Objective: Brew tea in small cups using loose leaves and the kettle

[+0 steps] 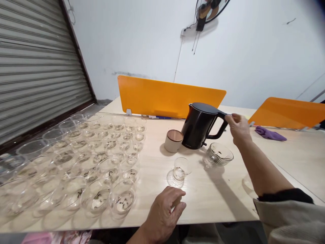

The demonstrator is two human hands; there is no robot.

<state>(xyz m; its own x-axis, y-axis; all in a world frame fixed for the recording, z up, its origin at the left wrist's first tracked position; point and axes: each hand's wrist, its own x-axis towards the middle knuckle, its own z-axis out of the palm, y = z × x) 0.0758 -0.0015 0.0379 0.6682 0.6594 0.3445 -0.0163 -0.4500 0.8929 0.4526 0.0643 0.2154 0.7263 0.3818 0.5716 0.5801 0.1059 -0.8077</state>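
My right hand point(238, 127) has its fingers closed at the top of the handle of a black electric kettle point(196, 127). The kettle is upright on the table, its spout pointing left. Near the table's front edge is my left hand point(165, 208), loosely curled, with thumb and fingers apart and nothing between them. Just beyond it stands a small clear cup point(182, 168) with a little dark leaf matter in the bottom. A ribbed glass bowl point(219, 154) in front of the kettle holds dark, thin leaf pieces. Left of the kettle sits a white canister point(173, 141) with a brown wood-look top.
Rows of clear cups point(123, 198) with dark leaf bits crowd the left of the table point(154, 162). Orange dividers point(162, 96) stand at the back. A purple cloth point(270, 133) lies right, and another clear object point(248, 184) is partly behind my right forearm.
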